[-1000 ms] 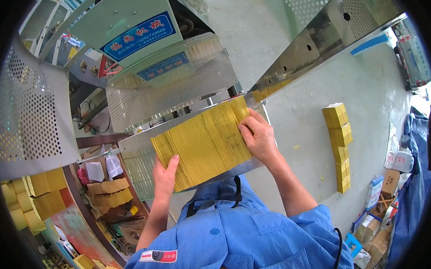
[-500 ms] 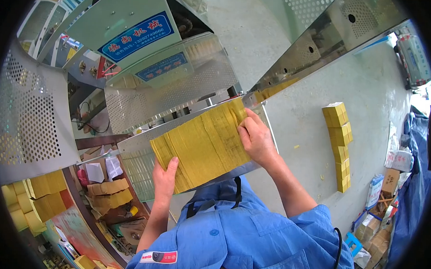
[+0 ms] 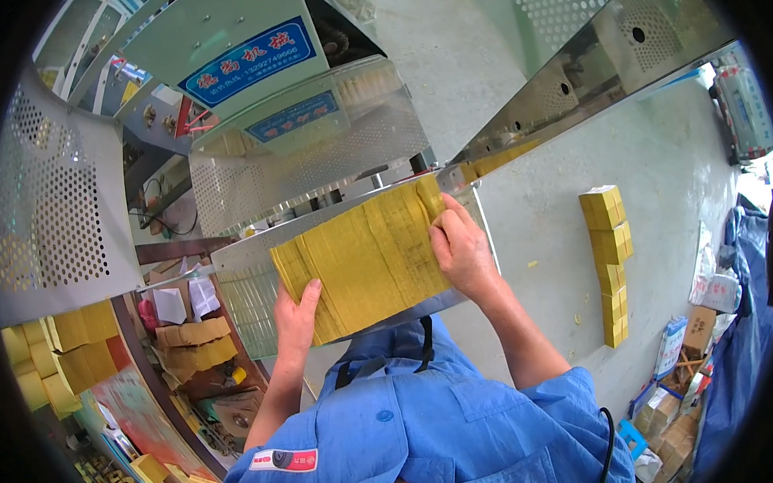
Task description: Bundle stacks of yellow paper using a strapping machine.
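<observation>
A thick stack of yellow paper sheets (image 3: 365,258) lies slanted in front of me, its many thin edges showing as fine lines and dark smudges. My left hand (image 3: 296,319) is closed on its near left end, thumb on the upper face. At the far right end my right hand (image 3: 464,248) grips the stack with bent fingers, where a few layers bulge apart. Beneath the stack is a grey metal tray (image 3: 243,255) of the machine. The fingers under the paper are hidden.
Beyond the stack stands a machine with a clear guard (image 3: 313,145) and a perforated panel (image 3: 56,204) at left. A steel chute (image 3: 570,90) slopes away right. Yellow bundles (image 3: 611,266) line the floor. Cardboard and tools fill a shelf (image 3: 200,346) at lower left.
Some ridges across the face of the yellow stack have flattened out. Both hands keep their places on its two ends.
</observation>
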`<act>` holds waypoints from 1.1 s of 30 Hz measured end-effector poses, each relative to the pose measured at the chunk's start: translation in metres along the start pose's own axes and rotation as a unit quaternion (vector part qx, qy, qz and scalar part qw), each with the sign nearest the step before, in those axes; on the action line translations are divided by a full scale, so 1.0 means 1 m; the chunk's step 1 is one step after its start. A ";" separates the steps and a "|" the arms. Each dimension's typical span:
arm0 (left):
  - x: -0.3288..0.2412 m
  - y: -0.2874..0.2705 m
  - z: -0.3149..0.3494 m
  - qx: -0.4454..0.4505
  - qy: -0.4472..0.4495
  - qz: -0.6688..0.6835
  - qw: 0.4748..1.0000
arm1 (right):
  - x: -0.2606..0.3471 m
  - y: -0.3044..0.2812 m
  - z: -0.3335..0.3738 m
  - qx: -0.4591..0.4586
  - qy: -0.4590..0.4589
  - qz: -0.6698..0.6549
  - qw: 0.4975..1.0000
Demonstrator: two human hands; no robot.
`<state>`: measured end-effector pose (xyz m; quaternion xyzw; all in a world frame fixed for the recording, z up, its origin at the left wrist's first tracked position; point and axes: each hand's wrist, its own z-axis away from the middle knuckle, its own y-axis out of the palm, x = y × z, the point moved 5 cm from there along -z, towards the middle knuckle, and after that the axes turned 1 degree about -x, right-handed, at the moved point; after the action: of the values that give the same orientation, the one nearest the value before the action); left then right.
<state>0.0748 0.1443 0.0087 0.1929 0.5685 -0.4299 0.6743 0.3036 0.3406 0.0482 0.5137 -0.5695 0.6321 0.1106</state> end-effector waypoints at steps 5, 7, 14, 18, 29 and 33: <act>0.003 -0.002 -0.001 0.004 -0.002 -0.020 1.000 | 0.004 -0.001 -0.003 0.009 0.035 -0.001 0.999; 0.001 -0.001 -0.001 0.002 0.001 -0.013 1.000 | 0.004 -0.002 -0.003 0.001 0.035 0.007 0.999; 0.000 -0.002 -0.001 0.001 0.006 -0.022 1.000 | 0.010 -0.002 -0.003 0.037 0.029 0.005 0.999; -0.002 -0.001 0.000 -0.002 0.001 -0.019 1.000 | 0.011 -0.002 -0.002 0.049 0.046 -0.004 0.998; 0.010 -0.012 0.001 -0.014 -0.026 0.019 0.999 | -0.017 0.003 -0.002 0.027 0.153 -0.143 0.977; 0.022 -0.026 0.001 -0.020 -0.196 0.230 0.953 | -0.055 0.004 0.007 0.010 0.346 -0.386 0.855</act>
<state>0.0542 0.1217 -0.0057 0.2171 0.3735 -0.2812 0.8569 0.3287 0.3582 0.0017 0.4416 -0.2442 0.6815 0.5300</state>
